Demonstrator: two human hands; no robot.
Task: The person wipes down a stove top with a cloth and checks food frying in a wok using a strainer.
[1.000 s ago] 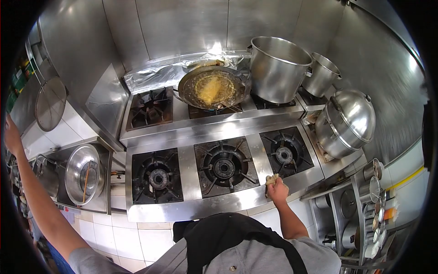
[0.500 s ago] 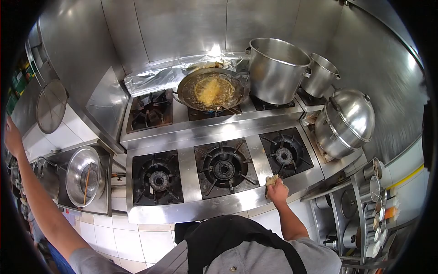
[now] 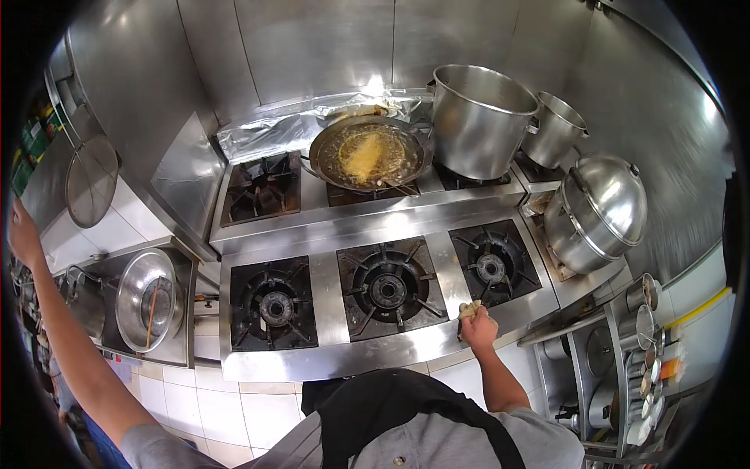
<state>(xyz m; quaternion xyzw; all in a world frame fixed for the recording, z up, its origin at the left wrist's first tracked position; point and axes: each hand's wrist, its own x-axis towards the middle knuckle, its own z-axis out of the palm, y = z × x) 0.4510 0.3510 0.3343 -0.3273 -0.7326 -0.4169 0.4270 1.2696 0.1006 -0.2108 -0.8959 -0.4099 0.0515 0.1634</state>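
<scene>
My right hand (image 3: 479, 328) is closed on a crumpled beige cloth (image 3: 469, 310) at the stove's front edge, just below the front right burner (image 3: 491, 268). Far out to the left, my left hand (image 3: 23, 234) is raised near the view's dark border, left of a round mesh strainer (image 3: 92, 181); its fingers are too hard to make out. On the back row a wok (image 3: 324, 152) of bubbling oil holds a golden frying mass (image 3: 366, 159).
A large steel pot (image 3: 480, 129), a smaller pot (image 3: 551, 133) and a domed steamer (image 3: 598, 211) stand right of the wok. A metal basin (image 3: 129, 301) with a brown stick (image 3: 151, 316) sits at left. Shelves (image 3: 578, 367) with pans are at lower right. Another person is partly visible at lower left.
The view has shifted slightly, so the stove and pots sit a little further right. The frying mass has changed shape slightly. My right hand still has the cloth.
</scene>
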